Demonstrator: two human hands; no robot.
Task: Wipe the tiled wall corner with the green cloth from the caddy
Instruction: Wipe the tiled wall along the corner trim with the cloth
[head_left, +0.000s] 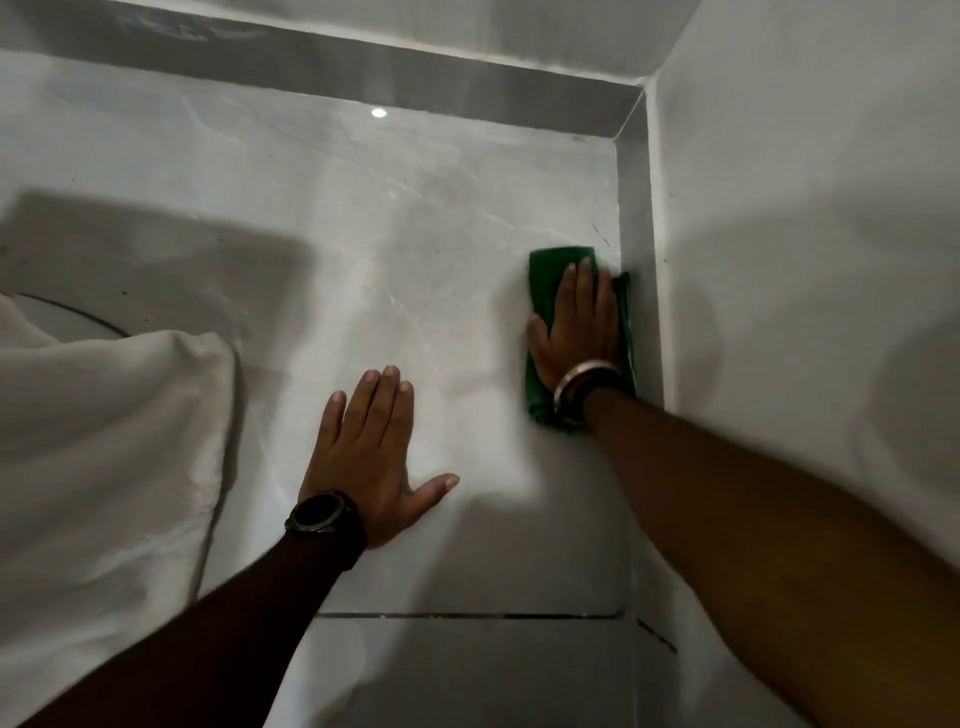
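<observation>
The green cloth (540, 291) is pressed flat against the tiled wall (415, 234) by the right hand (576, 332), fingers spread, just beside the corner (636, 260) where a second wall (805, 260) is met. The left hand (371, 452) is laid open and flat on the same wall, lower and well apart from the cloth, with a black watch (324, 519) worn on its wrist and bangles (584, 384) worn on the right wrist. White fabric (104, 441) is seen hanging at the left edge, and a dark grout line (467, 616) is seen below the hands.
</observation>
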